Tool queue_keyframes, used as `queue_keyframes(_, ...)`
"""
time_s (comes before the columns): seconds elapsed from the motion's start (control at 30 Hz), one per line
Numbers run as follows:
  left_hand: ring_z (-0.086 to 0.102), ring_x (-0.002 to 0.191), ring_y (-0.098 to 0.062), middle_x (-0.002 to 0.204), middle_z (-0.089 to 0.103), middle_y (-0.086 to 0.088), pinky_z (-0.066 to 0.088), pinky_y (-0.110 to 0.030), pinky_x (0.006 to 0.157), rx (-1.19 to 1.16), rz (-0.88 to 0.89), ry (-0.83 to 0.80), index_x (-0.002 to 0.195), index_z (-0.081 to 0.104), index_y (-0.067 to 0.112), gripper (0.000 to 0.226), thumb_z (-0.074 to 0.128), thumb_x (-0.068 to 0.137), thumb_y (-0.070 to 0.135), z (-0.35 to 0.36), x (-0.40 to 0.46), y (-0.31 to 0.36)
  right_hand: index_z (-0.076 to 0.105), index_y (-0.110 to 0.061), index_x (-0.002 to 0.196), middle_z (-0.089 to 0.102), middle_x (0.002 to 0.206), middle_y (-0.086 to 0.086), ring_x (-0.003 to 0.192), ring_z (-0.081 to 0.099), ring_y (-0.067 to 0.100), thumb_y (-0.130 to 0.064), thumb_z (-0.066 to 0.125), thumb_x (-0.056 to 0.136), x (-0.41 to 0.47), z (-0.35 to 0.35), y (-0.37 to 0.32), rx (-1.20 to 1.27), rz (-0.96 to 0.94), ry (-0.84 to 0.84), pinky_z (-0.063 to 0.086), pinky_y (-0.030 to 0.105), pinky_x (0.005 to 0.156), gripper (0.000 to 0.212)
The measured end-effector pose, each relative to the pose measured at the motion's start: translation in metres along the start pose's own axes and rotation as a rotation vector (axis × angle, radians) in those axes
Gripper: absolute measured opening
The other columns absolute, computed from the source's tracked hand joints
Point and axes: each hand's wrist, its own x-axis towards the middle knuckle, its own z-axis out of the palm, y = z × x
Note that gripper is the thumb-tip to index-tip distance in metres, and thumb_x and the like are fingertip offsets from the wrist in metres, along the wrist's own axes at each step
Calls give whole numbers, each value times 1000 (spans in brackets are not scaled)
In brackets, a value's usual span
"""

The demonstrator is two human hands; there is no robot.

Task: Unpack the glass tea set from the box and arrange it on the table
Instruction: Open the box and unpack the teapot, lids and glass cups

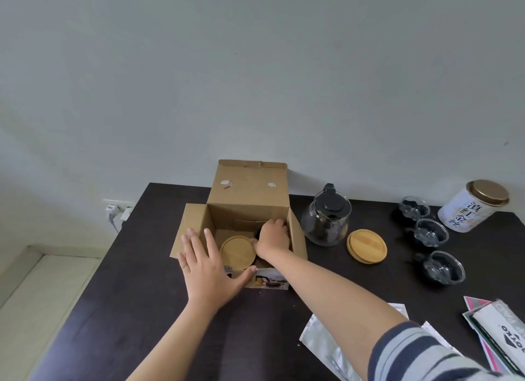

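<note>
Three glass cups (430, 233) already set out in row on worktop (119, 309), right of glass teapot (326, 220) and bamboo lid (366, 246). Cardboard box (247, 210) braced at near-left corner by left hand (205, 264), fingers spread flat. Right hand (272, 236) sunk in far-right of box beside second bamboo lid (236, 252); fingers curled, held item hidden, so grasp cannot be told. Remaining glass judged light, stiff, slippery, fragile; best taken round body or handle, lifted straight up clear of box walls.
</note>
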Motion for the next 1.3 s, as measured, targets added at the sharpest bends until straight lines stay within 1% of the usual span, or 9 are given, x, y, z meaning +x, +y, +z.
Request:
queue_keyframes(0.23, 13, 140, -47, 151, 17, -30, 24, -62, 105, -6, -6, 16, 144, 25, -2, 131, 36, 56, 94, 2, 1, 1, 56, -5, 119, 44, 133, 19, 110, 54, 31, -40, 66, 87, 3, 0, 7, 32, -93, 1, 47, 31, 88, 48)
queue_keyframes(0.63, 10, 141, -46, 152, 14, -30, 19, -61, 108, 15, -14, 13, 145, 22, -2, 133, 28, 56, 97, 1, -1, 2, 56, -6, 114, 49, 122, 11, 102, 55, 24, -52, 65, 82, -16, -41, 13, 173, -267, -25, 39, 24, 69, 57)
queue_keyframes(0.7, 7, 142, -45, 153, 11, -29, 17, -60, 109, 17, -24, 2, 146, 19, -2, 134, 25, 55, 97, -1, -1, 3, 59, -6, 105, 54, 112, 8, 96, 54, 22, -55, 64, 81, -19, -53, 15, 175, -294, -3, 37, 24, 60, 55)
queue_keyframes(0.8, -1, 143, -43, 154, 4, -28, 8, -60, 111, 27, -51, -7, 148, 13, -1, 137, 21, 54, 98, -3, -3, 7, 61, -11, 74, 62, 79, 0, 67, 59, 14, -63, 65, 72, -21, -66, 22, 256, -299, 52, 52, 33, 51, 53)
queue_keyframes(0.87, -4, 143, -41, 154, 3, -29, 3, -61, 111, 17, -66, -2, 148, 12, 0, 135, 21, 54, 97, -4, -6, 12, 56, -8, 64, 56, 62, -1, 55, 53, 11, -60, 68, 72, -24, -78, 32, 273, -303, 84, 47, 30, 46, 54)
queue_keyframes(1.0, -2, 144, -39, 154, 7, -28, 2, -62, 110, 3, -84, -11, 147, 16, 3, 114, 33, 71, 85, -4, -15, 33, 66, -1, 75, 65, 70, 13, 63, 62, 23, -62, 69, 70, -35, -108, 66, 317, -282, 148, 48, 36, 51, 61)
queue_keyframes(1.13, 5, 145, -35, 155, 14, -22, 0, -63, 110, -97, -67, 32, 146, 26, 6, 78, 45, 88, 55, 0, -24, 65, 54, -17, 66, 55, 69, -1, 67, 55, 15, -58, 70, 71, -43, -127, 123, 327, -235, 189, 38, 22, 51, 44)
queue_keyframes(1.2, 5, 145, -34, 156, 13, -21, -2, -61, 111, -130, -38, 38, 146, 26, 7, 75, 43, 90, 53, 3, -27, 81, 41, -27, 59, 49, 68, -4, 68, 51, 13, -56, 71, 68, -47, -131, 159, 332, -196, 209, 33, 22, 52, 43)
queue_keyframes(1.3, -3, 145, -34, 156, 5, -22, -5, -58, 112, -82, -31, -23, 149, 16, 11, 84, 31, 88, 66, 12, -31, 101, 44, -20, 64, 53, 75, 2, 71, 57, 19, -62, 69, 60, -54, -126, 216, 306, -58, 214, 35, 25, 54, 48)
